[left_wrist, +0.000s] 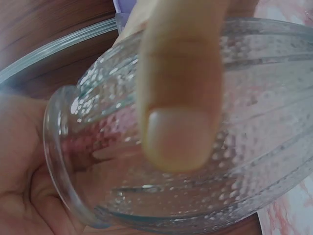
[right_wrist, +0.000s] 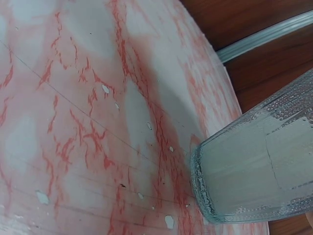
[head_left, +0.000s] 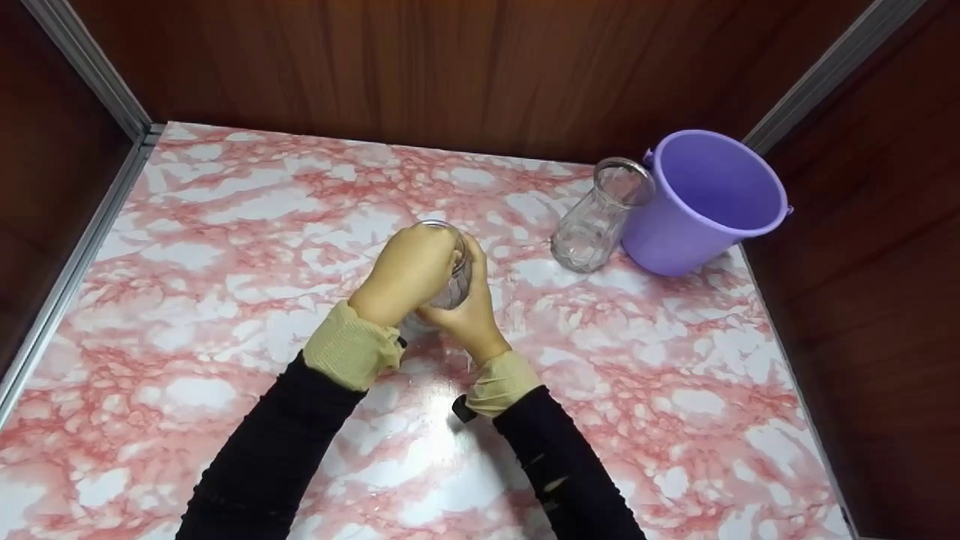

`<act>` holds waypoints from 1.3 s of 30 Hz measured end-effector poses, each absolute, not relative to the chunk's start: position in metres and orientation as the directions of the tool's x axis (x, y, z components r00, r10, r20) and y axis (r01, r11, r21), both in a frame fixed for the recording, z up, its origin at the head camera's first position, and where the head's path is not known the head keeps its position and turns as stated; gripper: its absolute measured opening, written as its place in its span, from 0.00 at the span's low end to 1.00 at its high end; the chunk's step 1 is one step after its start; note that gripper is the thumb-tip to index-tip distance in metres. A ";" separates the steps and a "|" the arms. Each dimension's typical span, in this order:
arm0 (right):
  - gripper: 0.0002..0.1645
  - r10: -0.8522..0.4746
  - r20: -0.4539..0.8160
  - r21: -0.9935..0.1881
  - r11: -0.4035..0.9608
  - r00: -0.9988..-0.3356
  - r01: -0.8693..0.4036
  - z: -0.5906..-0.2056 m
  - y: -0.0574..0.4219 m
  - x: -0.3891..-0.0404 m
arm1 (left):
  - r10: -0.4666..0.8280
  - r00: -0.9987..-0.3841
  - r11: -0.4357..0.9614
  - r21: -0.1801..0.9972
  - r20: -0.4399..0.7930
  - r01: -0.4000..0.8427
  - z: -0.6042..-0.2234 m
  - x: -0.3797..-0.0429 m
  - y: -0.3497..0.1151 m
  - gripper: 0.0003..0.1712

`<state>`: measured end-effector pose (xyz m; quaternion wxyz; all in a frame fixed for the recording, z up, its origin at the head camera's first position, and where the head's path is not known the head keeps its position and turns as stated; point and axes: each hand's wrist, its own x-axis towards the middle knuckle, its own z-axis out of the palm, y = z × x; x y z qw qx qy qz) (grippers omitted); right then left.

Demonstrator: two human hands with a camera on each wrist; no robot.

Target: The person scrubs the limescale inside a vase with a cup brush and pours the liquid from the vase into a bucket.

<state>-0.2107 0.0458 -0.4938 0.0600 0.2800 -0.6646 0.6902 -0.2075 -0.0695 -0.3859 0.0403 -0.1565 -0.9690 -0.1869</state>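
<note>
Over the table (head_left: 187, 259), your right hand (head_left: 474, 311), fingers curled, is gripping the likely slippery, breakable jar (left_wrist: 259, 117) by its belly, safest, but how your left hand's (head_left: 409, 270) fingers are lying you can't tell.

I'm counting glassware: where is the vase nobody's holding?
In the head view, the vase stands on the table toward the right, just left of the purple bucket.

A purple bucket (head_left: 670, 238) just beside an upright glass vase (head_left: 589, 231) on the red-and-white marbled tabletop (head_left: 187, 315)
</note>
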 end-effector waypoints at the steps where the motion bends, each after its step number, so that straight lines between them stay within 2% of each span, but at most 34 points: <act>1: 0.61 -0.294 0.466 -0.883 -0.106 -0.834 -0.456 -0.494 0.046 -0.211 | 0.282 -0.947 0.886 0.337 0.153 0.318 -0.387 -0.206 -0.069 0.12; 7: 0.61 -0.310 0.465 -0.883 -0.089 -0.829 -0.461 -0.495 0.047 -0.211 | 0.246 -0.933 0.916 0.252 0.264 0.313 -0.396 -0.202 -0.065 0.15; 11: 0.61 -0.306 0.481 -0.873 -0.083 -0.822 -0.480 -0.495 0.048 -0.211 | 0.241 -0.899 0.915 0.224 0.365 0.336 -0.404 -0.201 -0.064 0.13; 17: 0.61 -0.296 0.522 -0.850 -0.096 -0.800 -0.518 -0.495 0.048 -0.211 | 0.223 -0.789 0.859 0.267 0.573 0.437 -0.422 -0.198 -0.066 0.11; 22: 0.60 -0.300 0.535 -0.841 -0.096 -0.790 -0.533 -0.495 0.047 -0.211 | 0.178 -0.696 0.813 0.294 0.695 0.502 -0.431 -0.197 -0.067 0.11; 27: 0.61 -0.293 0.543 -0.834 -0.075 -0.787 -0.547 -0.503 0.048 -0.217 | 0.168 -0.633 0.785 0.286 0.756 0.550 -0.435 -0.198 -0.066 0.10; 34: 0.59 -0.293 0.540 -0.829 -0.026 -0.789 -0.558 -0.494 0.047 -0.211 | 0.067 -0.570 0.706 0.365 0.819 0.607 -0.440 -0.198 -0.066 0.09; 39: 0.60 -0.287 0.549 -0.827 -0.053 -0.785 -0.559 -0.495 0.047 -0.212 | -0.020 -0.565 0.655 0.438 0.825 0.616 -0.439 -0.201 -0.065 0.08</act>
